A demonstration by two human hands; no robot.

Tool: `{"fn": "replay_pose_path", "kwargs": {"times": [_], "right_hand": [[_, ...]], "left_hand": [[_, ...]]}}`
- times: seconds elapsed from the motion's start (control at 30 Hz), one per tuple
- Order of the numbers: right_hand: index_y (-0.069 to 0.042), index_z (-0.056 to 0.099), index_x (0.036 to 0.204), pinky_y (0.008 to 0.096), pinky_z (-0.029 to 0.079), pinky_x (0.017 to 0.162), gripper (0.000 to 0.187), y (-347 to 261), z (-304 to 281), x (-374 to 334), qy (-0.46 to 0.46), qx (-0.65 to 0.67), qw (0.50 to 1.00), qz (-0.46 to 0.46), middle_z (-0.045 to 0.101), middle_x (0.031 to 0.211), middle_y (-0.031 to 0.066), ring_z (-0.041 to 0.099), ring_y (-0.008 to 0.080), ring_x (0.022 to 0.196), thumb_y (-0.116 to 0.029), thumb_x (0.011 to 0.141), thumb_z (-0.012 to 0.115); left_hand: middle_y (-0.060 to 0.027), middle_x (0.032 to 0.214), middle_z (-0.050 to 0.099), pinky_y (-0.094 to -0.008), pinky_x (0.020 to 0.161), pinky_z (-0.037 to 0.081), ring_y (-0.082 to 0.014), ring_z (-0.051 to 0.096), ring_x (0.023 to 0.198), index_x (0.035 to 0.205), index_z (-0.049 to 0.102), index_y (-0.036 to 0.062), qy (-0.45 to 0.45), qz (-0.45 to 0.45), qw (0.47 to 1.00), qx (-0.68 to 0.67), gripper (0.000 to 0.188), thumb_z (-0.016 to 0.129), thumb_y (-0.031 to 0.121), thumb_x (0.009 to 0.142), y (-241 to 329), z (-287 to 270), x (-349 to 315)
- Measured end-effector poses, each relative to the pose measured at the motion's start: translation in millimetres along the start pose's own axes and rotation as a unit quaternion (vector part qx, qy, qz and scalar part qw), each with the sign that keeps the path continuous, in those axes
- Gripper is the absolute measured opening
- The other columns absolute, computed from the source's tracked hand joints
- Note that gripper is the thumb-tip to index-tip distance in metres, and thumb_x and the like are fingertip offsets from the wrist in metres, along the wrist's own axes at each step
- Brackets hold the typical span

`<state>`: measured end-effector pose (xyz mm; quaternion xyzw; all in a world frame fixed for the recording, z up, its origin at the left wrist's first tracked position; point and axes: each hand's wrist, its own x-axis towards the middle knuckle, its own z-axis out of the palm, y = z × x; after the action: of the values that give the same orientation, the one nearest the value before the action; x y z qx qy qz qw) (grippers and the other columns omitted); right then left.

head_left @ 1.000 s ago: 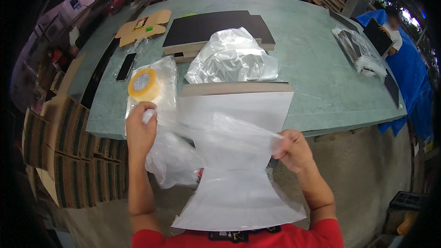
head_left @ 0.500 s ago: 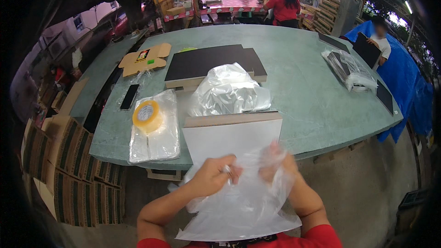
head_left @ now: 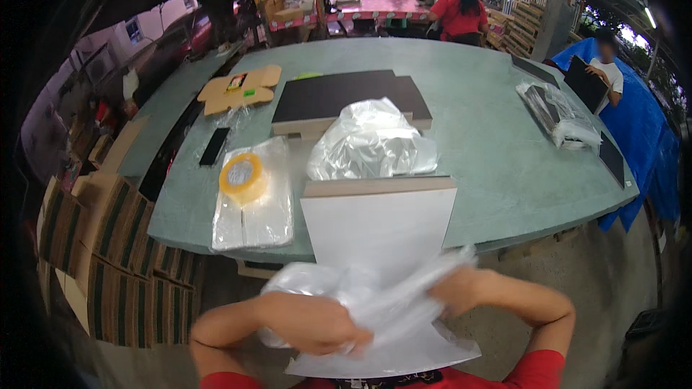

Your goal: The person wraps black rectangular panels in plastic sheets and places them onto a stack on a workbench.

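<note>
**Clear film gathered across a white panel**

The step in hand, as we read it, is the handling of clear, crumpled plastic film (head_left: 404,299). It lies bunched across the lower part of a flat white rectangular panel (head_left: 378,223), whose thick brownish far edge shows above the near rim of the grey-green counter (head_left: 497,173). The right hand (head_left: 454,292) has a narrow grip, holding a gathered fold of the film. The left hand (head_left: 317,323) is curled at the fold's other end, but we cannot tell whether its grip pinches the film or only presses it. We judge that the next move calls for light, even tension from both sides (thin film creases easily) without pulling the panel askew.

To the left, a yellowish roll of clear tape (head_left: 243,176) sits on a flat stack of clear plastic bags (head_left: 252,229), apart from both hands.

Much escapes us: the right fingertips disappear behind the film, the left ones blur, and we cannot make out the film's edges or what supports the panel from below. Farther off, a silvery plastic heap (head_left: 371,144) covers part of some flat, dark boards (head_left: 339,97).
</note>
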<state>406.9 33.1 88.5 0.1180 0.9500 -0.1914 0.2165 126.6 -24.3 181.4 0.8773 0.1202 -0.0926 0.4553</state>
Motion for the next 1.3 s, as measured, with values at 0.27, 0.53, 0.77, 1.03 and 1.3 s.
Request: {"fn": "replay_pose_path", "kwargs": {"times": [0.27, 0.53, 0.77, 1.03, 1.3], "right_hand": [[0.001, 0.060, 0.079, 0.0457, 0.031, 0.090, 0.025, -13, -25, -3, 0.138, -0.255, 0.922, 0.257, 0.059, 0.081, 0.0157, 0.052, 0.0347, 0.086, -0.019, 0.064, 0.056], [-0.001, 0.052, 0.081, 0.0363, 0.045, 0.057, 0.022, -39, -87, -27, 0.360, 0.209, 0.882, 0.222, 0.055, 0.061, 0.0135, 0.058, 0.0276, 0.062, -0.007, 0.061, 0.060], [-0.004, 0.054, 0.089, 0.0322, 0.041, 0.062, 0.039, -15, -35, 21, 0.504, 0.096, 0.835, 0.200, 0.052, 0.080, 0.0099, 0.050, 0.0240, 0.067, -0.002, 0.050, 0.054], [-0.005, 0.053, 0.106, 0.0360, 0.039, 0.080, 0.058, 11, -46, 5, 0.558, -0.093, 0.773, 0.287, 0.051, 0.101, 0.0119, 0.048, 0.0283, 0.094, 0.012, 0.050, 0.052], [0.001, 0.059, 0.076, 0.0232, 0.045, 0.056, 0.012, 31, 28, -35, 0.355, 0.743, 0.568, 0.001, 0.057, 0.071, 0.0060, 0.055, 0.0137, 0.061, 0.002, 0.064, 0.061]], "left_hand": [[-0.0128, 0.065, 0.056, -0.0368, 0.049, 0.047, -0.0278, 0.059, 0.064, 0.076, 0.054, -0.0035, 0.096, -0.094, 0.939, 0.317, 0.013, 0.052, 0.005, 0.066, -21, 63, 27], [-0.0118, 0.062, 0.057, -0.0354, 0.051, 0.046, -0.0251, 0.058, 0.060, 0.064, 0.057, 0.0023, 0.108, -0.314, 0.916, 0.227, 0.015, 0.056, 0.016, 0.071, -78, 77, -5], [-0.0105, 0.067, 0.059, -0.0288, 0.062, 0.044, -0.0212, 0.058, 0.069, 0.069, 0.052, 0.0006, 0.741, -0.333, 0.581, -0.055, 0.007, 0.056, 0.003, 0.063, -105, 23, -75], [-0.0120, 0.093, 0.049, -0.0281, 0.063, 0.043, -0.0220, 0.052, 0.074, 0.103, 0.057, 0.0087, 0.615, -0.300, 0.662, 0.305, 0.051, 0.053, -0.011, 0.057, -85, 13, -30], [-0.0021, 0.062, 0.054, -0.0229, 0.049, 0.040, -0.0092, 0.048, 0.051, 0.087, 0.059, 0.0008, 0.512, -0.036, 0.738, -0.439, 0.027, 0.064, 0.000, 0.060, -112, 68, -70]]}}
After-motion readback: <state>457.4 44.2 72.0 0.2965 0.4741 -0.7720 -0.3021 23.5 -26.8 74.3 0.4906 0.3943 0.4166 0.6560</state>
